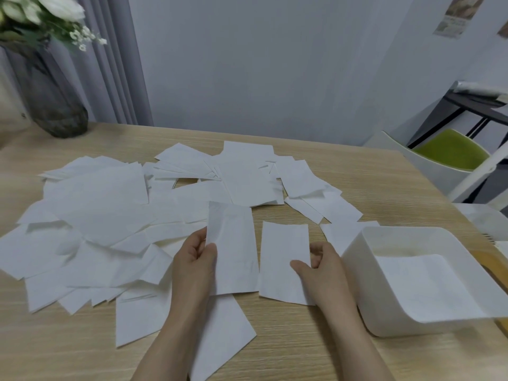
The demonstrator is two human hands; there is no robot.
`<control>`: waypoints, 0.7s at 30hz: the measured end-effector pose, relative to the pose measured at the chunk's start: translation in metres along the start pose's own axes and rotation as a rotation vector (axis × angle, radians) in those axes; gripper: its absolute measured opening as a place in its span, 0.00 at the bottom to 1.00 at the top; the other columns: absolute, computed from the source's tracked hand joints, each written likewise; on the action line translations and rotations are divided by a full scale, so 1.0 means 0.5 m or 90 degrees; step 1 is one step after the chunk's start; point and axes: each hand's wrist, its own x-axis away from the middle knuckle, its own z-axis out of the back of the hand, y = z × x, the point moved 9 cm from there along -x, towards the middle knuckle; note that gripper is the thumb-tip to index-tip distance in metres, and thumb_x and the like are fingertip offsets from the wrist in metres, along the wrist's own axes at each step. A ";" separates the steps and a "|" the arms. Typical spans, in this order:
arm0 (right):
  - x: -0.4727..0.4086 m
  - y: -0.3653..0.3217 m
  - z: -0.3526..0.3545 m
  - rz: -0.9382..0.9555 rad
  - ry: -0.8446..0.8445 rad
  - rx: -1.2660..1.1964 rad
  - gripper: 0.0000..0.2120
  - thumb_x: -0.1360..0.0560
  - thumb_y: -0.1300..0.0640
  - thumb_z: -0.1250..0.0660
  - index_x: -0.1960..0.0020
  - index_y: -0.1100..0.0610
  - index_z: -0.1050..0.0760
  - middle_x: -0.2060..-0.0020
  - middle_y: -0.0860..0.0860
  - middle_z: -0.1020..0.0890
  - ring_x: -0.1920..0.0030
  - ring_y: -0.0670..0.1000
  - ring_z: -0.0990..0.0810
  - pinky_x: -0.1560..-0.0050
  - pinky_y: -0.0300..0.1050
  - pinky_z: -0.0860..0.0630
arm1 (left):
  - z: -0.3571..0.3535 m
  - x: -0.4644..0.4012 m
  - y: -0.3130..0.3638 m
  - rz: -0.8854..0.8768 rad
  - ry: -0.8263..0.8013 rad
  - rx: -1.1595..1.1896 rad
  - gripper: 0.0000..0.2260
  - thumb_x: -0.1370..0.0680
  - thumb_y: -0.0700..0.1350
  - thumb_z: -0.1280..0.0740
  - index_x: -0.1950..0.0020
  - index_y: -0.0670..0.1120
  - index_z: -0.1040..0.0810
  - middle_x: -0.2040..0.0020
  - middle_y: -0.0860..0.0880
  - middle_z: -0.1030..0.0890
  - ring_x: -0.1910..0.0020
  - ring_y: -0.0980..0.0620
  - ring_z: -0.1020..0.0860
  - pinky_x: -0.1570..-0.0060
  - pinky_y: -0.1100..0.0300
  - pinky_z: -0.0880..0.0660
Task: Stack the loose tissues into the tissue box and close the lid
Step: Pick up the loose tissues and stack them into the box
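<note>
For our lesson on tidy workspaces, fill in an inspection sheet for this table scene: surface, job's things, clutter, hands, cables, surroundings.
Surface: light wooden table, mostly covered at left and centre.
Job's things: loose tissues spread flat and overlapping; white tissue box at right, open, with tissue inside; lid not clearly identifiable.
Clutter: grey vase of white flowers at the far left corner.
Hands: left hand pinches one tissue; right hand pinches another tissue.
Cables: nothing seen.
Surroundings: grey curtain, plain wall, green-seated chair at right.
</note>
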 end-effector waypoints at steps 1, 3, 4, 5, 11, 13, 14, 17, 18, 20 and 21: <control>-0.003 0.001 -0.001 0.004 -0.001 -0.014 0.13 0.30 0.50 0.28 0.48 0.48 0.27 0.64 0.42 0.25 0.56 0.50 0.21 0.52 0.53 0.23 | 0.000 -0.001 -0.001 0.001 -0.001 -0.001 0.18 0.21 0.33 0.39 0.49 0.56 0.20 0.58 0.55 0.14 0.56 0.53 0.18 0.54 0.55 0.24; -0.004 0.000 -0.001 0.023 0.001 -0.023 0.07 0.29 0.51 0.28 0.58 0.49 0.27 0.70 0.44 0.27 0.63 0.49 0.25 0.58 0.51 0.25 | 0.000 -0.002 -0.003 0.003 -0.003 0.001 0.17 0.21 0.33 0.39 0.49 0.55 0.20 0.57 0.54 0.14 0.56 0.53 0.18 0.54 0.54 0.24; -0.003 0.000 0.001 0.032 0.007 -0.023 0.08 0.29 0.52 0.29 0.62 0.49 0.28 0.72 0.44 0.28 0.65 0.49 0.27 0.60 0.49 0.27 | 0.000 -0.001 -0.004 0.004 -0.004 0.002 0.17 0.21 0.33 0.39 0.49 0.55 0.20 0.58 0.54 0.14 0.57 0.52 0.18 0.54 0.54 0.24; -0.003 0.000 0.004 0.047 0.023 -0.031 0.11 0.28 0.52 0.30 0.64 0.50 0.30 0.73 0.45 0.29 0.67 0.49 0.28 0.62 0.48 0.28 | 0.000 -0.001 -0.004 0.003 -0.004 0.002 0.17 0.21 0.33 0.39 0.48 0.55 0.20 0.58 0.54 0.14 0.57 0.52 0.18 0.54 0.54 0.24; 0.023 -0.021 0.051 0.108 0.121 -0.261 0.09 0.22 0.58 0.35 0.61 0.53 0.25 0.77 0.43 0.26 0.74 0.41 0.29 0.73 0.34 0.35 | 0.000 0.001 -0.002 0.000 -0.006 -0.004 0.16 0.21 0.35 0.40 0.48 0.55 0.19 0.56 0.55 0.14 0.55 0.53 0.18 0.52 0.54 0.24; 0.037 -0.036 0.071 0.138 0.155 -0.324 0.07 0.22 0.58 0.35 0.59 0.54 0.24 0.75 0.41 0.23 0.72 0.39 0.27 0.72 0.31 0.34 | -0.001 0.002 0.000 -0.004 -0.008 -0.006 0.16 0.20 0.36 0.40 0.47 0.54 0.19 0.54 0.55 0.14 0.52 0.53 0.17 0.49 0.53 0.23; 0.042 -0.042 0.077 0.143 0.160 -0.368 0.07 0.22 0.58 0.35 0.59 0.54 0.24 0.73 0.41 0.21 0.71 0.38 0.26 0.71 0.30 0.34 | -0.001 0.003 0.002 -0.005 -0.008 -0.004 0.16 0.20 0.36 0.41 0.47 0.54 0.19 0.54 0.55 0.14 0.52 0.52 0.17 0.49 0.53 0.23; 0.043 -0.062 0.052 0.107 0.056 -0.492 0.06 0.21 0.59 0.35 0.56 0.56 0.22 0.68 0.45 0.16 0.67 0.42 0.21 0.67 0.31 0.28 | -0.002 0.003 0.002 -0.007 -0.008 0.004 0.15 0.19 0.36 0.41 0.49 0.53 0.18 0.54 0.53 0.14 0.50 0.49 0.17 0.48 0.50 0.23; 0.044 -0.071 0.027 0.084 -0.011 -0.510 0.05 0.21 0.59 0.35 0.54 0.57 0.21 0.66 0.48 0.15 0.65 0.45 0.19 0.65 0.35 0.26 | -0.003 0.002 0.001 -0.006 -0.011 0.004 0.15 0.19 0.37 0.41 0.50 0.53 0.18 0.54 0.52 0.14 0.50 0.48 0.17 0.47 0.49 0.23; 0.049 -0.085 -0.022 0.057 -0.111 -0.517 0.05 0.22 0.60 0.35 0.52 0.59 0.21 0.62 0.53 0.14 0.62 0.49 0.17 0.59 0.44 0.23 | -0.005 0.003 0.000 -0.002 -0.017 0.015 0.14 0.19 0.37 0.40 0.50 0.52 0.18 0.54 0.52 0.14 0.50 0.48 0.17 0.47 0.49 0.23; 0.050 -0.091 -0.039 0.055 -0.133 -0.513 0.05 0.22 0.60 0.35 0.52 0.60 0.21 0.61 0.54 0.14 0.61 0.51 0.17 0.57 0.48 0.23 | -0.006 0.004 0.001 0.001 -0.020 0.023 0.14 0.19 0.38 0.40 0.50 0.52 0.17 0.54 0.52 0.14 0.51 0.49 0.17 0.49 0.51 0.23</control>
